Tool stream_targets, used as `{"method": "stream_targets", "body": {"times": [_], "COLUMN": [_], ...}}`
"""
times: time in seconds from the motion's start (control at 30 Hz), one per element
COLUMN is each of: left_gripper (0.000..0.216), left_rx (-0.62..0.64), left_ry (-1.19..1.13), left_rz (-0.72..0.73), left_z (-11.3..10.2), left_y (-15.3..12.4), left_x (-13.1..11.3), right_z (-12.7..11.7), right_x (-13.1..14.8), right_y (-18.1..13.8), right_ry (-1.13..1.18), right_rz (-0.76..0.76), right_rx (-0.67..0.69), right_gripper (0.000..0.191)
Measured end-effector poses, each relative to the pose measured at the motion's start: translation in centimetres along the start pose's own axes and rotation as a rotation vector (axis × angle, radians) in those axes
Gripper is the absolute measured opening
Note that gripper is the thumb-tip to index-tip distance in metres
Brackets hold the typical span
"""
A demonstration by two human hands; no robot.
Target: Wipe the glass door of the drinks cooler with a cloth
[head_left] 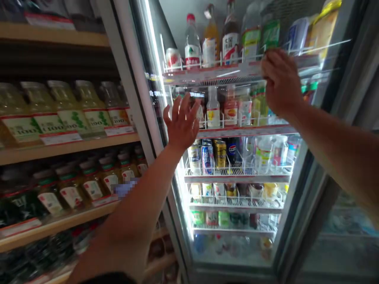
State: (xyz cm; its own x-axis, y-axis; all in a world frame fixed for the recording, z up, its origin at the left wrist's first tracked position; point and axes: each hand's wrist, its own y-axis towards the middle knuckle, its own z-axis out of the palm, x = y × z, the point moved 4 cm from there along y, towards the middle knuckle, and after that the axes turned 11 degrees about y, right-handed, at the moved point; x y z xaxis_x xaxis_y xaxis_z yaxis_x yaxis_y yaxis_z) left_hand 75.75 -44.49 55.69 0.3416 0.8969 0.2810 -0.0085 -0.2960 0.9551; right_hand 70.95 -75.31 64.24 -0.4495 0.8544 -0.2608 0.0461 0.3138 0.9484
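Observation:
My left hand (pixel 182 122) is raised in front of the second shelf of a lit drinks fridge, its fingers spread and nothing seen in them. Behind it stand a clear bottle with a yellow label (pixel 213 108) and a red-orange bottle (pixel 231 108). My right hand (pixel 280 81) is higher, by the top shelf's front rail (pixel 248 65), with its fingers curled closed. What those fingers hold, if anything, is hidden. Just above them is a green-labelled bottle (pixel 271 31), and a red-capped water bottle (pixel 191 43) stands farther left. Whether either hand touches the fridge, I cannot tell.
Lower fridge shelves hold cans (pixel 220 154) and clear bottles (pixel 263 154). Left of the fridge's frame (pixel 142 90), wooden shelves (pixel 68 144) carry rows of pale juice bottles (pixel 91 102) and amber bottles (pixel 93 181). A dark door frame (pixel 308 197) runs along the right.

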Motion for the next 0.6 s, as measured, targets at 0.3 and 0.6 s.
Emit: {"method": "stream_targets", "body": {"times": [0.3, 0.6], "left_gripper": [0.057, 0.055], "left_rx": [0.039, -0.047], "left_ry": [0.076, 0.153], "left_rz": [-0.085, -0.092], "left_z": [2.1, 1.3], "left_y": [-3.1, -4.1], "left_x": [-1.3, -6.1], "right_z": [5.5, 0.6], "right_x": [7.4, 0.5], "right_y": [-8.0, -6.1], "right_ry": [0.185, 0.205], "right_rz": [-0.342, -0.323], "right_rx": [0.192, 0.177], "right_gripper": [0.052, 0.057]}}
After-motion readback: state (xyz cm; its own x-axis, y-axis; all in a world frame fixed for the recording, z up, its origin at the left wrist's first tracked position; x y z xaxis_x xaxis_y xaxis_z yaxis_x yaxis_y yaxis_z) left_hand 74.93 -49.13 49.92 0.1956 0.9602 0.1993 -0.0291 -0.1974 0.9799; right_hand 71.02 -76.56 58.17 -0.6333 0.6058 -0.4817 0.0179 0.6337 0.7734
